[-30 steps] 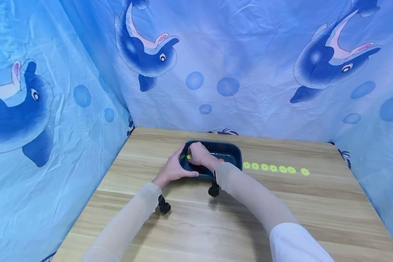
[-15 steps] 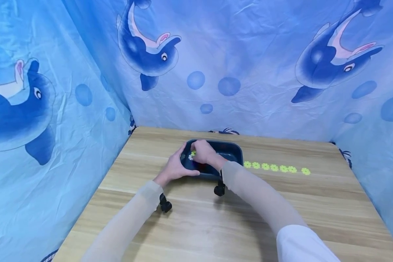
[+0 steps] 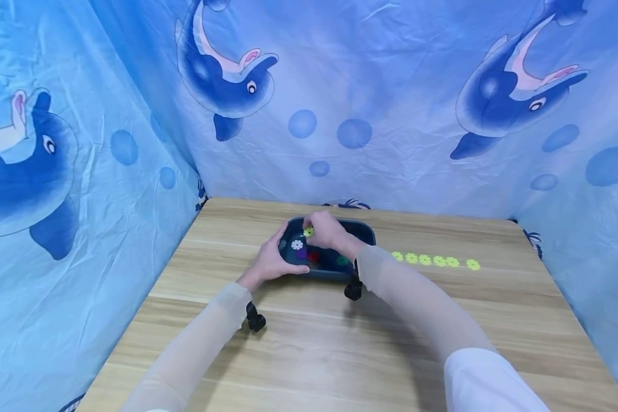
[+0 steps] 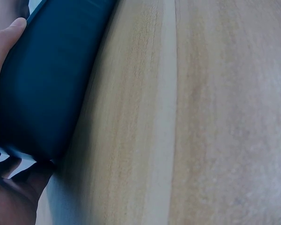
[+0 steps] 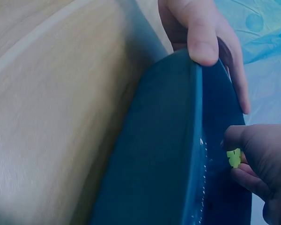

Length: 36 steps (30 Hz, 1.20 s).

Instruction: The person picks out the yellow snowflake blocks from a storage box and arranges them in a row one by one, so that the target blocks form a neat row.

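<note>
A dark blue rectangular tub (image 3: 329,276) stands on the table, its left end gripped by my left hand (image 3: 272,262). The left thumb (image 4: 9,36) lies along the near rim, with fingers round the far side. Over the tub's left half, my right hand (image 3: 328,230) pinches a yellow-green flower-shaped piece (image 5: 234,157) between thumb and fingers. Inside lie a white flower piece (image 3: 297,245), a purple piece (image 3: 301,254), a red piece (image 3: 313,257) and a dark green piece (image 3: 343,260). My right wrist covers part of the tub's right side.
To the right of the tub, several yellow-green flower pieces (image 3: 424,260) lie in a row on the wooden table (image 3: 309,355), a wider gap before the last one. Blue dolphin-print cloth (image 3: 381,166) hangs behind the table and along its sides.
My right hand has risen from the tub's left end and shifted slightly right, bringing the yellow-green flower piece with it. The white, purple and green pieces now show. My left hand keeps its grip.
</note>
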Each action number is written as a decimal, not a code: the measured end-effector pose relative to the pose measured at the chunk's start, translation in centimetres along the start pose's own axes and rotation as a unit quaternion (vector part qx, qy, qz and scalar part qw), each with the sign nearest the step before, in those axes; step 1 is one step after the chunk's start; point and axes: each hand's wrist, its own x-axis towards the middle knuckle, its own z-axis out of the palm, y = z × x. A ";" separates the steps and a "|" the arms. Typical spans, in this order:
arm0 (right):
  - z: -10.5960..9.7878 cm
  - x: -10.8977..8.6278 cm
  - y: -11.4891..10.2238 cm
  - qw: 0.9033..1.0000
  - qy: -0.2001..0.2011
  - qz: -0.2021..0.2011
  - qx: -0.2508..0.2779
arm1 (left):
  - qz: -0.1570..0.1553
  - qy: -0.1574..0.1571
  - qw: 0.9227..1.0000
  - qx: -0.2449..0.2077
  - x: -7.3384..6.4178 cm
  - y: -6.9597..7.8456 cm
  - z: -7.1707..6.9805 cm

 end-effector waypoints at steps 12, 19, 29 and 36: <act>-3.0 -1.5 3.1 1.000 0.021 -0.018 -0.001 | -0.003 0.005 1.000 0.005 0.2 -0.2 0.3; -4.4 -2.7 5.7 0.998 0.053 -0.005 0.017 | -0.015 0.005 1.000 0.013 0.2 -0.4 0.4; -6.3 -5.2 9.1 0.997 0.056 0.040 0.028 | -0.014 0.001 1.000 0.022 0.1 -0.4 0.1; -7.1 -7.1 10.8 0.995 0.065 0.073 0.030 | -0.003 0.006 1.000 0.022 0.1 -0.7 0.3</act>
